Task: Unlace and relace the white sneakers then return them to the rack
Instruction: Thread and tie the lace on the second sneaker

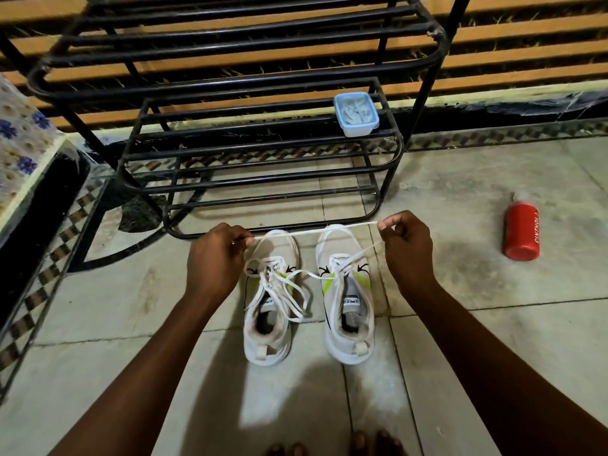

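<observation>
Head view: pale tiled floor (pixel 477 179)

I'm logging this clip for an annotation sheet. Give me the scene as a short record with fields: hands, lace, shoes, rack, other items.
left hand: pinches one end of the lace
right hand: pinches the other end
lace: white, stretched taut between both hands, above the toes
left sneaker: on the floor, laces loose
right sneaker: on the floor beside it, mostly unlaced
rack: black metal, behind the sneakers
plastic box: on a rack shelf
red bottle: lying on the floor, right
</observation>
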